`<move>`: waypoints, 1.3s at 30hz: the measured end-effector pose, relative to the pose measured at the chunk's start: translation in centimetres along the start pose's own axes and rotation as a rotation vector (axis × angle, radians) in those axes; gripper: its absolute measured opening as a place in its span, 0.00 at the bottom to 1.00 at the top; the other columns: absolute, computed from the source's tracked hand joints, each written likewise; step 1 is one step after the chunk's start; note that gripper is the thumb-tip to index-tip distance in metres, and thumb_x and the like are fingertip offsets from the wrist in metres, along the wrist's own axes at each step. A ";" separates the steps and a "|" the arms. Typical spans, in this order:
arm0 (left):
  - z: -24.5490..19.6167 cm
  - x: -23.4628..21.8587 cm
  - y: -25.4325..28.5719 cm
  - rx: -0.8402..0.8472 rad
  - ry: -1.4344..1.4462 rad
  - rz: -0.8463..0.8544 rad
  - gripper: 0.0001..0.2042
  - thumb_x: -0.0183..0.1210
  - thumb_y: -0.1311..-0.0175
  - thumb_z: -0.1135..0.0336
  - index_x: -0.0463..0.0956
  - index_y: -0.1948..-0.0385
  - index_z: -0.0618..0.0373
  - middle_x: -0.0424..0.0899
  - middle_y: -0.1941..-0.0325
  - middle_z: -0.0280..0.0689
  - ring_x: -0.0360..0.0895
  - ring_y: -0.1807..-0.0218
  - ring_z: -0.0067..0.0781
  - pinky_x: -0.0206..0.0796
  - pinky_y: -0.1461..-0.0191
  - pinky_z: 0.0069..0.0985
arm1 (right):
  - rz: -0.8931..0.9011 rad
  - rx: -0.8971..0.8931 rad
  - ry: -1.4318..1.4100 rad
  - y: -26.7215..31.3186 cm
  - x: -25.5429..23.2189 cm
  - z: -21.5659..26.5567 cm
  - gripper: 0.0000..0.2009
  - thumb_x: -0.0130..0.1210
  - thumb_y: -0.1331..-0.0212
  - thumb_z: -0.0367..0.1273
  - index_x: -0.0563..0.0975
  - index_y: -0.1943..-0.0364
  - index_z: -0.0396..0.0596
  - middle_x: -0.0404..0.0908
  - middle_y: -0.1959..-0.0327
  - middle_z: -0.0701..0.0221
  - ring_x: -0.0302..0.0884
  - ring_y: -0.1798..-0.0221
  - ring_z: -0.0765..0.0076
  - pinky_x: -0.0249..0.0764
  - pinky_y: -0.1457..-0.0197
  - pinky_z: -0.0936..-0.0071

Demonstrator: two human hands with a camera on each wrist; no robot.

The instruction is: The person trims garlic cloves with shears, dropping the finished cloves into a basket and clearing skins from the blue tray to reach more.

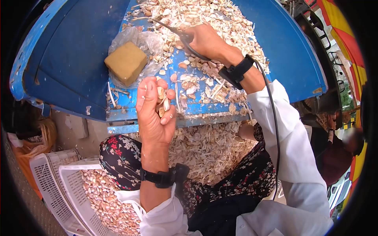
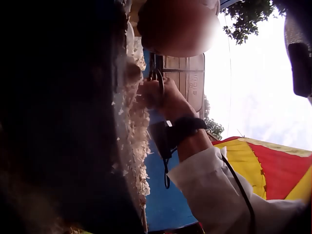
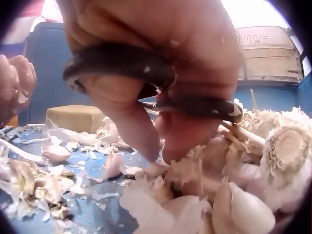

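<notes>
**Fingers curled round garlic cloves point(image 1: 165, 105) in our left hand point(image 1: 151, 114), looped through scissors point(image 3: 119, 61) in our right hand point(image 1: 206, 42)**

Beneath our fingers spreads the blue tray point(image 1: 291, 47), its smooth painted walls well apart on either side, its front edge just below our left fingers. Open air lies between our hands. Round our right fingers sprawls a heap point(image 1: 220, 13) of dry, papery skins and garlic. Below and left of our left fingers sits a slotted plastic crate point(image 1: 72, 196). Beyond them, a tan, square-cornered block point(image 1: 126, 63) rests on crinkled clear plastic point(image 1: 155, 44). Beside our right fingertips lies a round, rough-based bulb point(image 3: 287, 151); whether they pinch anything is unclear.
</notes>
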State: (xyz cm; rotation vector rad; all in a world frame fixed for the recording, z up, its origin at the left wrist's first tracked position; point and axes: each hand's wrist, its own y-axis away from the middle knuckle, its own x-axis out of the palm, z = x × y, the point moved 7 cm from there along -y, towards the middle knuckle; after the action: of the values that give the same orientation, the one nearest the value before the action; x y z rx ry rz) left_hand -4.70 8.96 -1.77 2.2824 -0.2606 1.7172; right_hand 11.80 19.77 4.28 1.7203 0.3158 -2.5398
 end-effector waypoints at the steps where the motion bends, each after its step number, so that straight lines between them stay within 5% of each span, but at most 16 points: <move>1: -0.1 -0.1 -0.1 0.013 -0.057 -0.014 0.08 0.50 0.31 0.64 0.66 0.56 0.55 0.73 0.64 0.35 0.72 0.69 0.21 0.55 0.87 0.08 | -0.023 -0.111 0.151 -0.3 0.8 0.7 0.09 0.59 0.52 0.32 0.80 0.69 0.40 0.78 0.79 0.55 0.77 0.77 0.54 0.71 0.71 0.64; 2: -0.2 -0.4 -0.2 0.026 -0.117 -0.031 0.08 0.50 0.31 0.65 0.67 0.56 0.55 0.73 0.64 0.35 0.72 0.69 0.20 0.55 0.87 0.07 | 0.055 -0.037 0.224 -0.1 2.1 -0.1 0.07 0.55 0.53 0.28 0.79 0.70 0.40 0.78 0.75 0.51 0.76 0.70 0.42 0.72 0.64 0.57; 7: -0.3 -0.8 -0.2 0.040 -0.077 -0.018 0.06 0.52 0.32 0.67 0.67 0.59 0.55 0.72 0.65 0.34 0.71 0.72 0.18 0.53 0.88 0.07 | 0.079 -0.159 0.396 -0.6 3.8 -1.2 0.07 0.54 0.52 0.29 0.79 0.71 0.40 0.78 0.75 0.50 0.77 0.69 0.42 0.72 0.65 0.57; 9: -0.4 -0.8 -0.3 0.046 -0.067 -0.017 0.06 0.52 0.32 0.67 0.66 0.59 0.55 0.72 0.65 0.34 0.70 0.72 0.18 0.53 0.88 0.08 | 0.034 -0.149 0.243 -0.5 2.0 -0.8 0.09 0.57 0.52 0.32 0.79 0.72 0.39 0.77 0.79 0.54 0.76 0.75 0.50 0.70 0.70 0.61; 10: -0.4 -0.9 -0.2 0.049 -0.108 -0.053 0.06 0.52 0.32 0.66 0.66 0.60 0.55 0.72 0.66 0.34 0.70 0.72 0.18 0.53 0.88 0.08 | 0.038 -0.087 0.101 -0.6 1.0 -1.2 0.12 0.60 0.53 0.36 0.79 0.70 0.40 0.74 0.83 0.60 0.71 0.80 0.62 0.66 0.74 0.66; 12: -0.4 -1.1 -0.1 0.045 -0.150 -0.090 0.07 0.52 0.33 0.66 0.66 0.60 0.55 0.72 0.66 0.34 0.70 0.73 0.17 0.53 0.88 0.08 | 0.097 0.049 -0.079 0.5 -1.0 -0.8 0.10 0.55 0.54 0.34 0.78 0.76 0.39 0.77 0.79 0.52 0.76 0.74 0.46 0.70 0.69 0.58; 16: -0.2 -0.8 -0.2 0.056 -0.212 -0.099 0.07 0.52 0.32 0.64 0.66 0.60 0.56 0.72 0.67 0.34 0.70 0.74 0.17 0.53 0.88 0.08 | 0.159 -0.153 0.205 1.6 1.3 -0.6 0.07 0.52 0.58 0.28 0.78 0.78 0.38 0.77 0.80 0.51 0.78 0.72 0.47 0.73 0.66 0.58; 24: -5.9 1.6 3.6 0.149 -0.200 -0.181 0.11 0.47 0.30 0.56 0.66 0.65 0.54 0.65 0.73 0.30 0.62 0.77 0.14 0.52 0.90 0.06 | 0.079 -0.158 0.339 1.9 3.6 0.0 0.06 0.57 0.61 0.27 0.78 0.76 0.39 0.77 0.78 0.53 0.77 0.70 0.45 0.73 0.67 0.59; 26: -11.3 1.9 7.2 0.256 -0.309 -0.002 0.11 0.47 0.30 0.56 0.66 0.63 0.55 0.64 0.72 0.30 0.61 0.78 0.12 0.50 0.91 0.05 | 0.080 -0.175 0.216 2.0 3.4 -0.5 0.09 0.61 0.58 0.31 0.77 0.78 0.38 0.76 0.80 0.53 0.76 0.74 0.47 0.71 0.70 0.60; 28: -17.5 -0.6 12.2 0.530 -0.757 -0.320 0.10 0.50 0.31 0.58 0.67 0.64 0.55 0.63 0.74 0.28 0.57 0.81 0.10 0.46 0.90 0.05 | 0.123 -0.103 0.148 2.0 2.6 -0.4 0.16 0.66 0.56 0.39 0.77 0.79 0.38 0.75 0.83 0.54 0.72 0.79 0.51 0.69 0.72 0.62; 29: -20.0 -3.1 14.7 0.524 -0.962 -0.497 0.10 0.53 0.33 0.59 0.67 0.64 0.55 0.64 0.76 0.27 0.57 0.81 0.11 0.49 0.88 0.09 | 0.101 -0.101 0.075 2.1 1.7 -0.3 0.21 0.68 0.57 0.45 0.77 0.78 0.38 0.73 0.86 0.58 0.70 0.82 0.59 0.66 0.75 0.64; 31: -22.7 -8.2 19.1 0.597 -1.168 -0.816 0.10 0.56 0.35 0.61 0.73 0.66 0.58 0.72 0.77 0.28 0.66 0.80 0.13 0.59 0.83 0.14 | 0.080 0.005 -0.117 2.6 0.7 -0.8 0.17 0.67 0.55 0.40 0.78 0.77 0.38 0.75 0.85 0.64 0.71 0.83 0.68 0.66 0.76 0.66; 32: -23.9 -10.6 20.5 0.597 -1.177 -0.810 0.10 0.56 0.35 0.61 0.73 0.66 0.58 0.72 0.77 0.28 0.66 0.80 0.13 0.59 0.83 0.14 | 0.124 0.053 -0.210 3.1 0.0 -1.0 0.13 0.65 0.54 0.36 0.79 0.73 0.39 0.77 0.84 0.70 0.72 0.81 0.76 0.67 0.78 0.72; 35: -24.1 -9.8 20.9 0.624 -1.278 -0.720 0.09 0.55 0.35 0.62 0.73 0.65 0.59 0.73 0.76 0.29 0.67 0.79 0.14 0.60 0.83 0.14 | 0.158 0.108 -0.396 4.9 -1.9 -0.8 0.09 0.61 0.50 0.30 0.79 0.66 0.39 0.81 0.75 0.70 0.77 0.75 0.78 0.72 0.75 0.82; 37: -23.7 -9.3 20.4 0.625 -1.336 -0.639 0.09 0.55 0.35 0.63 0.73 0.65 0.59 0.74 0.75 0.30 0.68 0.78 0.14 0.61 0.82 0.14 | 0.076 0.024 -0.370 7.0 -4.8 -0.2 0.09 0.62 0.49 0.30 0.79 0.66 0.39 0.80 0.75 0.70 0.77 0.75 0.80 0.72 0.75 0.81; 39: -22.6 -8.8 18.9 0.614 -1.386 -0.536 0.08 0.55 0.35 0.64 0.72 0.64 0.59 0.74 0.74 0.30 0.68 0.78 0.15 0.61 0.82 0.14 | -0.101 0.015 -0.474 10.3 -9.2 0.7 0.07 0.61 0.60 0.29 0.78 0.75 0.41 0.77 0.83 0.73 0.73 0.78 0.83 0.67 0.75 0.81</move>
State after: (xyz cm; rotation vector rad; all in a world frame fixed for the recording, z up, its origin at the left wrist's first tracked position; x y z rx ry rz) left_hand -33.48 -1.83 -2.30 3.1323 0.6610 -0.2755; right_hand 16.32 8.99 11.62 1.0741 0.3574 -2.9159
